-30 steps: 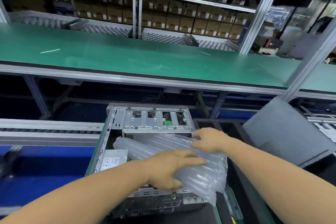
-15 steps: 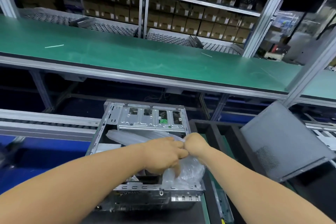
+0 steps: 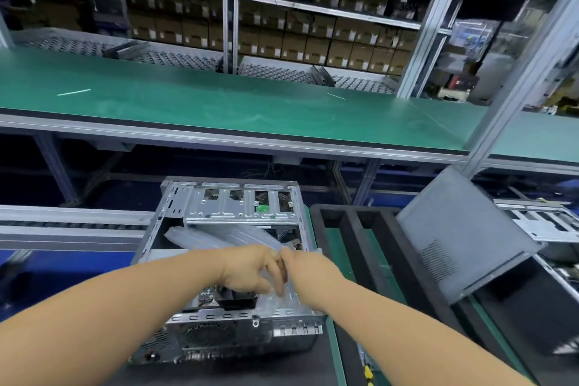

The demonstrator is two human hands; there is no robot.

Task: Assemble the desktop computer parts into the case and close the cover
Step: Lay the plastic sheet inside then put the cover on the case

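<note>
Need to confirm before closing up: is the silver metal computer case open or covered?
Open. The silver metal computer case shows its inside from above, and the grey side cover panel leans tilted, apart, to its right.

A long green-matted table with a grey metal edge (image 3: 250, 116) runs across the scene. Behind it, grey metal shelving (image 3: 230, 9) holds rows of brown cardboard boxes (image 3: 313, 47). A silver aluminium upright post (image 3: 513, 91) rises at right. Blue panels (image 3: 56, 263) sit low at left.
</note>
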